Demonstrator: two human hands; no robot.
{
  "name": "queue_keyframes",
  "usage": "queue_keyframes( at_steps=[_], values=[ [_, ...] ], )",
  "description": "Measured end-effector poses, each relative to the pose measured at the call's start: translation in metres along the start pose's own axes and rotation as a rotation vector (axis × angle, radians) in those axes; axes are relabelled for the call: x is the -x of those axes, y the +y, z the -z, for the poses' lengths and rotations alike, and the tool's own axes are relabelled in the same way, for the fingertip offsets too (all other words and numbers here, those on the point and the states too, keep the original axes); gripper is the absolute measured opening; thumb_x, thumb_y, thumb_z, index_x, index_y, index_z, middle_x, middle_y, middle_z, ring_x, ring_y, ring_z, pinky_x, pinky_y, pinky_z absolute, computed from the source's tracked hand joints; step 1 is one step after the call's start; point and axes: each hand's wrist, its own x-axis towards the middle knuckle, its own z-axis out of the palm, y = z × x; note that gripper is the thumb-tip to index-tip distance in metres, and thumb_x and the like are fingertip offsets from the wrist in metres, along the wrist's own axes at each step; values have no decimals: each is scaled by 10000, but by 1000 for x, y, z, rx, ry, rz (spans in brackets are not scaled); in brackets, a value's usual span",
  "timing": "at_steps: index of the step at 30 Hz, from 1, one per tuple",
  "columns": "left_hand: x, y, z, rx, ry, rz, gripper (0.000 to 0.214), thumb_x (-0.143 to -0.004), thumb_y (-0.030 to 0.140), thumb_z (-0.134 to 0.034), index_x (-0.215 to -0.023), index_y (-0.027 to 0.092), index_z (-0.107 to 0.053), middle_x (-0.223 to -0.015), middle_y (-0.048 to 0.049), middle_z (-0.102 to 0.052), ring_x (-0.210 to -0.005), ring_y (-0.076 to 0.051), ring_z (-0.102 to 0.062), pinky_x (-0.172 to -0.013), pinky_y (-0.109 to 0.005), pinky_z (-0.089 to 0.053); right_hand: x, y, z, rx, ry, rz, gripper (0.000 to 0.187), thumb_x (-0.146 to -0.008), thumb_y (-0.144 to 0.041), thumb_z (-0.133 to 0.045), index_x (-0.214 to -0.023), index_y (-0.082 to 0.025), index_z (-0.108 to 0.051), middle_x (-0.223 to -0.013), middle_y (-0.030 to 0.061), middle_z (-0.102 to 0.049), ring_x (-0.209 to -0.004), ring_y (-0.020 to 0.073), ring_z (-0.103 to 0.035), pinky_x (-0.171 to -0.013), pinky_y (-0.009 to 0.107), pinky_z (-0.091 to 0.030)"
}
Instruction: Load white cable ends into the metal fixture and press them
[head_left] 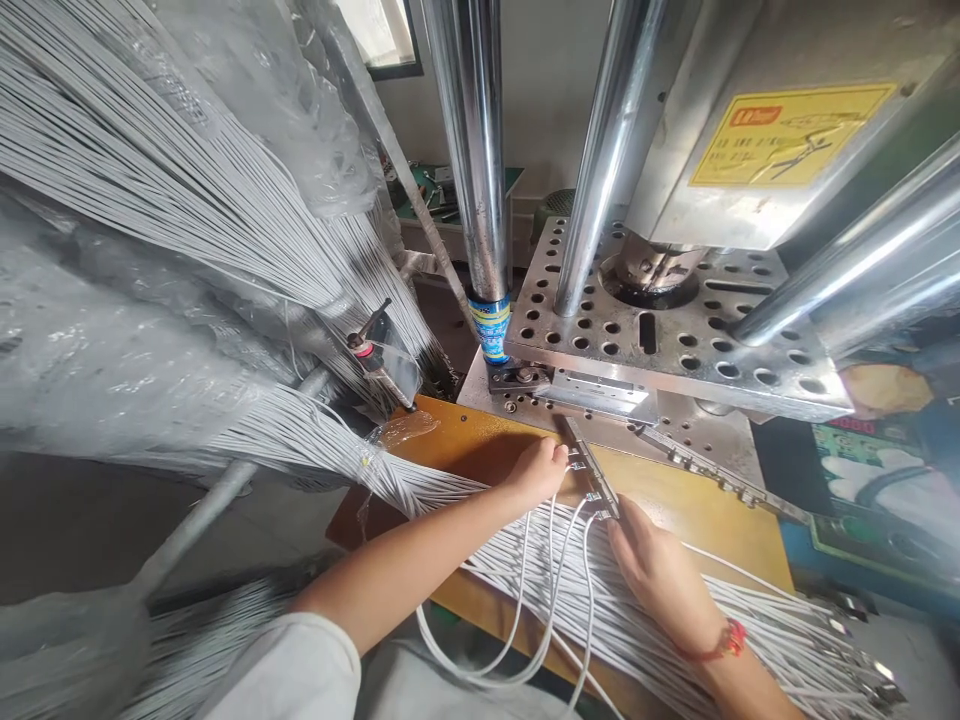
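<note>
Bar, place: in the head view, the metal bar (592,466) is hanging between the two hands, above the yellow board (454,418).
Bar, long axis: it is running slantwise, its far end pointing forward and left, to the press plate (667,382), and its near end pointing back to the right hand (660,565).
Plugs: several plugs (593,497) are sitting along the left side of the bar, lying crosswise to it.
Cables: from these plugs, white cables (553,600) are bending down in loops towards the person.
Left hand: the left hand (538,472) is bending its fingers together beside the upper plugs; I cannot tell what the fingertips are pinching.
Right hand: its thumb and fingers are clamping the near end of the bar.
Bundle: a thick bundle (491,545) is lying across the board, under both forearms.
Second bar: another bar (705,462) is lying to the right, slanting also.
</note>
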Motion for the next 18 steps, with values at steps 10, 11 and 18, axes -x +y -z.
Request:
queue_keyframes(
  at_steps=[10,11,18],
  values=[
    [8,3,2,-122,-45,5,312,-854,307,-271,-898,141,-531,-921,-114,-604,-801,-173,-554,-712,-267,-399,5,-3,0,62,42,135,456,-856,-350,-275,-1159,-32,-398,-657,107,-622,-545,206,-592,-509,309,-442],
    [9,2,1,-122,-44,-2,314,-854,305,-271,-904,139,-533,-922,-114,-604,-802,-171,-553,-714,-265,-398,5,-4,1,54,30,135,457,-857,-347,-276,-1162,-30,-396,-658,108,-622,-541,204,-590,-508,308,-442],
    [3,5,7,-2,-96,23,259,-831,297,-327,-833,144,-536,-825,-85,-591,-728,-156,-533,-680,-279,-407,5,-7,-4,85,18,113,463,-855,-354,-286,-1179,-38,-385,-588,96,-600,-496,217,-571,-479,318,-428]
  ],
)
